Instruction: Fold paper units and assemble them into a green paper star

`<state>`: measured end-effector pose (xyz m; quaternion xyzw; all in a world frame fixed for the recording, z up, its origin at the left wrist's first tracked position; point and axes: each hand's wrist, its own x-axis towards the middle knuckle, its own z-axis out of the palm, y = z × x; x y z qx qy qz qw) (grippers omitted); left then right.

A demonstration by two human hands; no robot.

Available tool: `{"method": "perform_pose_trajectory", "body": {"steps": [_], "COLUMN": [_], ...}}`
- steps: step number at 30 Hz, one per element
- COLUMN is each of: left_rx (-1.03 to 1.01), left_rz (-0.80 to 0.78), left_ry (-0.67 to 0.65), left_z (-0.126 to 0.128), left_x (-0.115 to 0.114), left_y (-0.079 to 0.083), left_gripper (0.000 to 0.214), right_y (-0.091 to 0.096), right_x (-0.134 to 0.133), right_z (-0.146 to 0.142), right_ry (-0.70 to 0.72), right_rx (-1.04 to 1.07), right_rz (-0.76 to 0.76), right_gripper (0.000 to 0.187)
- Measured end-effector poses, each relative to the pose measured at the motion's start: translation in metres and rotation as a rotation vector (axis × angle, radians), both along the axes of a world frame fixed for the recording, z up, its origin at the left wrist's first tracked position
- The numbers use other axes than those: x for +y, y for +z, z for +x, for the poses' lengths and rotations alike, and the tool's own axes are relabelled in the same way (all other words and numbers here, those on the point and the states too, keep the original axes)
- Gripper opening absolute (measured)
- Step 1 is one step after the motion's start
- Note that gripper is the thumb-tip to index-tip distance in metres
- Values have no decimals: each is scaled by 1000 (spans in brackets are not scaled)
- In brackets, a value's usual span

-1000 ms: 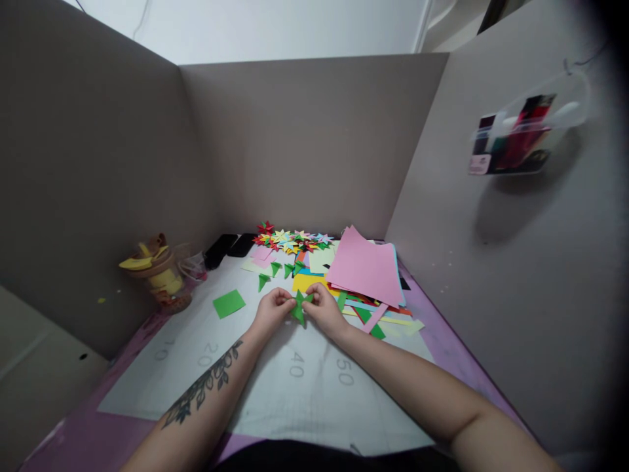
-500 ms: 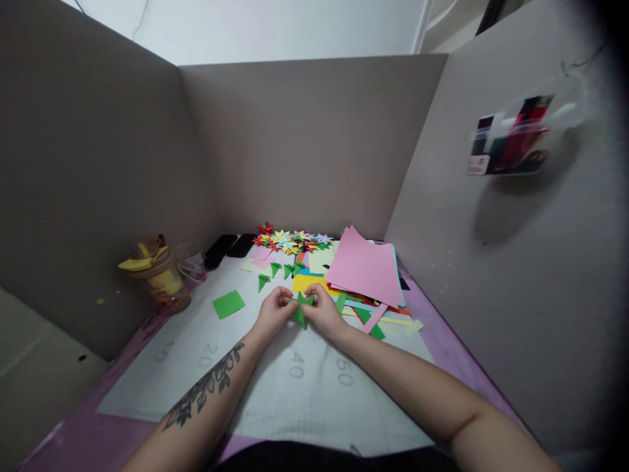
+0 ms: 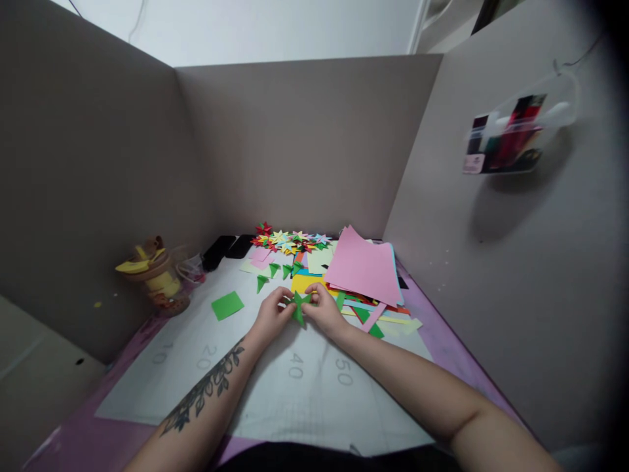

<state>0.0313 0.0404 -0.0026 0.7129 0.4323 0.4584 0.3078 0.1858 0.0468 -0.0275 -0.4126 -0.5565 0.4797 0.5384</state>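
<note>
Between my two hands is a green folded paper star (image 3: 299,309), held above the white sheet. My left hand (image 3: 273,309) pinches its left side with thumb and fingers. On the other side my right hand (image 3: 322,308) grips the star the same way. Parts of its points are covered by my fingertips. Just beyond my left hand lie several small green folded paper pieces (image 3: 262,282). A flat green paper square (image 3: 227,306) rests to the left of my left hand.
Finished-looking colourful paper stars (image 3: 285,241) are heaped at the back. A stack of pink paper (image 3: 366,265) and coloured strips (image 3: 376,318) lie at right. A yellow-brown pot (image 3: 160,282) and black phones (image 3: 219,252) stand or lie at left. Grey partitions (image 3: 309,144) enclose the table.
The green star has turned slightly between my fingers. Both hands keep their hold, and the whole view has shifted a little.
</note>
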Motion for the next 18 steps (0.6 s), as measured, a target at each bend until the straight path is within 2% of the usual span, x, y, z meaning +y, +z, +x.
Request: {"method": "perform_pose_trajectory", "body": {"steps": [6,18], "left_rx": [225,361], "left_rz": [236,320], "left_ry": [-29,-48], "left_z": [-7,-15], "left_x": [-1,7], "left_y": [3,2], "left_gripper": [7,16], "right_y": [6,10], "right_x": [-2,-2], "right_z": [1,3], "right_ry": [-61,-83], "right_rx": [-37,-42], "right_rz": [11,1], "right_gripper": [28,29]}}
